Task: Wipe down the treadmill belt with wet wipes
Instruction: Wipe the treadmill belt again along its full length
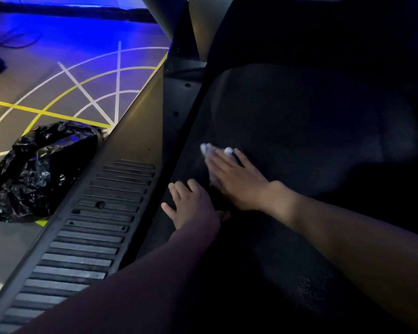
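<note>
Pressing flat, the right hand [234, 179] pushes a white wet wipe [206, 148] onto the dark treadmill belt [299, 112], near its left edge, with fingers [221, 157] straight. The left hand [193, 206] rests on the belt just beside it, fingers spread wide. A black bag [39, 169] sits on the floor [10, 249] past the ribbed side rail [87, 237].

Both arms reach forward and down from the lower edge; left hand [193, 206] palm down, fingers [179, 189] straight and slightly spread, thumb out to the right; right hand [237, 182] just ahead of it, flat, palm down, fingers extended forward-left; hands close, not touching.
</note>
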`<control>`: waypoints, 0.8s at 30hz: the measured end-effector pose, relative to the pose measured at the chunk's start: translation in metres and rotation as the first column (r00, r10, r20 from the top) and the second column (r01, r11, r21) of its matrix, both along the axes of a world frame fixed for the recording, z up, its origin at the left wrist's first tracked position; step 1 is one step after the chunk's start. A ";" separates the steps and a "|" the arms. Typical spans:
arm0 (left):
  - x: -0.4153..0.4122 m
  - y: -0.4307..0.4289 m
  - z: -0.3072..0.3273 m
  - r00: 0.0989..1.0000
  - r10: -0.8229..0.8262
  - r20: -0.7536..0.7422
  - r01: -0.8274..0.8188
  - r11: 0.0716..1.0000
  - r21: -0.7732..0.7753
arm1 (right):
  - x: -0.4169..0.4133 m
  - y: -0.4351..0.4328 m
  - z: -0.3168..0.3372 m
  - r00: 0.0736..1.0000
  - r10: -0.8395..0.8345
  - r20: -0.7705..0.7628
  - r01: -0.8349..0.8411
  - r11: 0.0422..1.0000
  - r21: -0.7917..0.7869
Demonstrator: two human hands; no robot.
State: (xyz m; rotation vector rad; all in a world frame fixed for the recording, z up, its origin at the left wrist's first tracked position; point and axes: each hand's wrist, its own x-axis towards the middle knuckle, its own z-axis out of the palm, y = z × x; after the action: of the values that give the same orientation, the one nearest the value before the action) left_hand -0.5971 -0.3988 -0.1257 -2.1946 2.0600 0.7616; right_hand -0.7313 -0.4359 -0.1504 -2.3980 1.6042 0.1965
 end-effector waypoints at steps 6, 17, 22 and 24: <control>0.006 0.002 0.004 0.986 -0.146 0.083 0.135 0.982 0.131 | -0.018 0.006 -0.005 0.997 -0.073 -0.023 0.073 0.997 -0.025; -0.001 0.003 0.006 0.968 -0.192 0.164 0.159 0.967 0.197 | -0.028 0.029 -0.003 0.989 -0.141 -0.037 0.138 0.988 -0.065; -0.007 0.004 0.007 0.958 -0.217 0.185 0.179 0.963 0.201 | -0.028 0.048 -0.011 0.996 0.088 -0.034 -0.091 0.992 -0.085; -0.009 0.005 0.008 0.944 -0.255 0.212 0.212 0.955 0.206 | -0.036 0.039 -0.003 0.992 -0.122 -0.023 0.121 0.992 -0.041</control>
State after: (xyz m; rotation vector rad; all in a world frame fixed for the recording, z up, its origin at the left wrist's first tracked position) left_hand -0.6059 -0.3936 -0.1181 -1.8054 1.9978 0.6034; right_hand -0.7670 -0.3968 -0.1536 -2.3255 1.7755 0.1740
